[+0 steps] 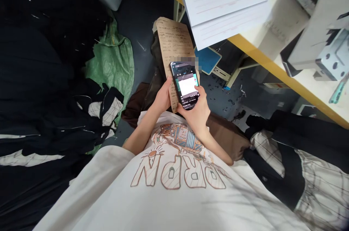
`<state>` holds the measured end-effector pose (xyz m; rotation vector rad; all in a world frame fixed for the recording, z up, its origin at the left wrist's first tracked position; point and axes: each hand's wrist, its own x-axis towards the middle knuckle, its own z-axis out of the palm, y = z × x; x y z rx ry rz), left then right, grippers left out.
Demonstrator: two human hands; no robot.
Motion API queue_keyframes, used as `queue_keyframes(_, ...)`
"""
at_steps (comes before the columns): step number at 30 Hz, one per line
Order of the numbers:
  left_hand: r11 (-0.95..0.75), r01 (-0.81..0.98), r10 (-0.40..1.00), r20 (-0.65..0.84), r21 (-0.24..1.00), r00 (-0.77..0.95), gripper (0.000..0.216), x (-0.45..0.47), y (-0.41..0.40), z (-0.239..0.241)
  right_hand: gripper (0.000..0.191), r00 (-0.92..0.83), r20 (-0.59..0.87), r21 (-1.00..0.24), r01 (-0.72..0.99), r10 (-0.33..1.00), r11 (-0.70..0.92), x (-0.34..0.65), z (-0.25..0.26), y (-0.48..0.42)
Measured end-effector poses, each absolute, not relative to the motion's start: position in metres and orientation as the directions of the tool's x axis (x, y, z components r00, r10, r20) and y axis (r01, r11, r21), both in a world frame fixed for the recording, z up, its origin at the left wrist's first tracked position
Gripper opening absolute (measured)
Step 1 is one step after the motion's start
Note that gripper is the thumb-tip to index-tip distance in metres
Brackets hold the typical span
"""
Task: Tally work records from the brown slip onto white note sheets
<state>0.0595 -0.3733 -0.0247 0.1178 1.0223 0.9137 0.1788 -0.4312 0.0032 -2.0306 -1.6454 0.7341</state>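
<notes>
My left hand [163,95] and my right hand [195,112] both grip a black smartphone [185,84] with a lit screen, held in front of my chest. A brown paper sheet [173,40] covered in dark handwriting lies behind the phone, and its lower edge reaches down past my left hand. The phone hides the middle of the sheet. A small part above the phone is blurred. My white T-shirt [177,172] with a printed design fills the bottom of the view.
A yellow-edged white table [261,51] runs along the upper right, with lined white paper sheets [220,2] overhanging it and a grey metal machine part [329,52] beyond. Black and plaid fabric [283,151] lies on both sides, beside a green woven sack [114,67] and a blue seat [207,60].
</notes>
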Motion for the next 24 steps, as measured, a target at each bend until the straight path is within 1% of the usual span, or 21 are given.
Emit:
queue_keyframes(3, 0.623, -0.642, 0.711, -0.665, 0.447, 0.228, 0.047, 0.058, -0.374, -0.015, 0.076, 0.149, -0.1, -0.633, 0.753, 0.984, -0.178, 0.171, 0.004, -0.432)
queue_keyframes(7, 0.579, -0.672, 0.745, -0.634, 0.462, 0.206, 0.048, 0.055, -0.377, -0.007, 0.078, 0.09, -0.018, -0.609, 0.789, 0.996, -0.082, 0.172, 0.014, -0.431)
queue_keyframes(10, 0.578, -0.674, 0.744, -0.636, 0.46, 0.204, 0.049, 0.054, -0.377, 0.001, 0.082, 0.052, 0.015, -0.594, 0.803, 0.999, -0.033, 0.175, 0.023, -0.431)
queue_keyframes(13, 0.576, -0.684, 0.739, -0.643, 0.448, 0.2, 0.048, 0.053, -0.378, 0.008, 0.085, 0.03, 0.013, -0.584, 0.812, 0.999, -0.017, 0.176, 0.031, -0.433)
queue_keyframes(18, 0.558, -0.71, 0.742, -0.642, 0.43, 0.194, 0.051, 0.052, -0.38, 0.015, 0.09, 0.015, -0.035, -0.578, 0.815, 0.999, -0.033, 0.177, 0.035, -0.437)
queue_keyframes(21, 0.536, -0.72, 0.757, -0.628, 0.441, 0.179, 0.051, 0.052, -0.381, 0.016, 0.093, 0.023, 0.021, -0.577, 0.817, 1.0, -0.007, 0.176, 0.035, -0.438)
queue_keyframes(24, 0.545, -0.714, 0.753, -0.632, 0.441, 0.184, 0.044, 0.052, -0.381, 0.015, 0.096, 0.024, 0.054, -0.575, 0.818, 0.998, 0.012, 0.176, 0.035, -0.438)
